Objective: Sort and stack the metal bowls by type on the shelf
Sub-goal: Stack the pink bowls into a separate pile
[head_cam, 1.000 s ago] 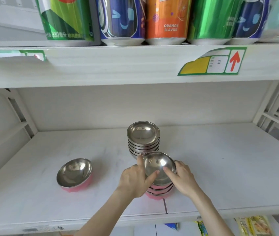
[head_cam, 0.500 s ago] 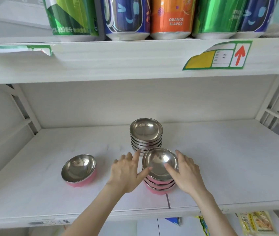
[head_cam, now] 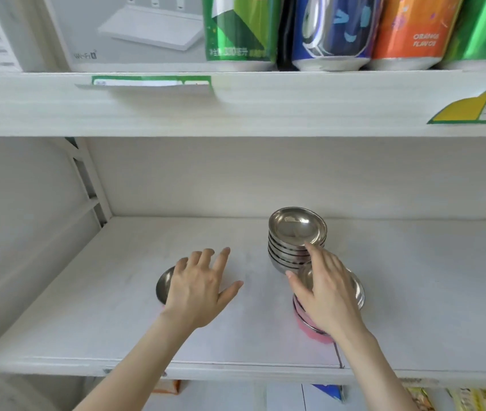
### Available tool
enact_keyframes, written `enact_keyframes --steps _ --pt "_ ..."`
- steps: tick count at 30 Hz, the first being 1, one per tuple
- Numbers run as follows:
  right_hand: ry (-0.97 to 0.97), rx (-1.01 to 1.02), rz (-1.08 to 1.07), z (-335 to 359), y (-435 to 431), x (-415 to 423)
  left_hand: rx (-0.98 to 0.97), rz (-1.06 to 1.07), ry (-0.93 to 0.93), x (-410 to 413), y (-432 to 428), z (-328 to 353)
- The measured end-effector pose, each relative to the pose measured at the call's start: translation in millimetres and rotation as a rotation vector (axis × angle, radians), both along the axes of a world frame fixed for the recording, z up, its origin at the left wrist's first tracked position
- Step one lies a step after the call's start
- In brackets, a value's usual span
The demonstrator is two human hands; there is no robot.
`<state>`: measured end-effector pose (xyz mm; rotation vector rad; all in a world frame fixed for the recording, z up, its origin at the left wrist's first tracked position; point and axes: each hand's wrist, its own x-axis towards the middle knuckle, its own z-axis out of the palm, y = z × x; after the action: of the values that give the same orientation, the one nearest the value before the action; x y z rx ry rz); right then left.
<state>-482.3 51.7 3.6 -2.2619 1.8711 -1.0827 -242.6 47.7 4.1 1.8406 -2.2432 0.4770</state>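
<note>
On the white shelf (head_cam: 117, 307), a lone steel bowl with a pink outside (head_cam: 164, 284) sits at the left, mostly covered from view by the left hand (head_cam: 200, 289). That hand hangs over the bowl with its fingers spread wide and the thumb splayed out to the right, gripping nothing; whether the palm touches the bowl's rim cannot be told from this angle.

To the right, well apart from the lone bowl, stand two stacks close together. The farther one is a stack of plain steel bowls (head_cam: 296, 238), upright, its top bowl empty and shining. Just in front of it, nearer the shelf's front edge, is a stack of pink-bottomed steel bowls (head_cam: 354, 292). The right hand (head_cam: 329, 289) lies over this nearer stack, fingers loosely spread, with the forefinger reaching up to the side of the plain stack and the thumb pointing left. It clasps nothing firmly.

On the shelf above stand a white router box (head_cam: 135, 31) and a row of drink cans (head_cam: 333, 34), green, blue and orange.
</note>
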Motion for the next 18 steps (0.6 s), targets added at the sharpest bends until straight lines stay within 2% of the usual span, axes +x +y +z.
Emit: enact_keyframes --steps 10,18 --pt "0.047 0.017 -0.049 -17.5 21.8 88.1 0.015 -0.052 -0.024 87.5 4.7 -0.6" --pt "0.102 0.192 -0.047 -46.5 -1.9 147.4 0.063 -0.058 -0.051 144.1 -14.3 -20.5"
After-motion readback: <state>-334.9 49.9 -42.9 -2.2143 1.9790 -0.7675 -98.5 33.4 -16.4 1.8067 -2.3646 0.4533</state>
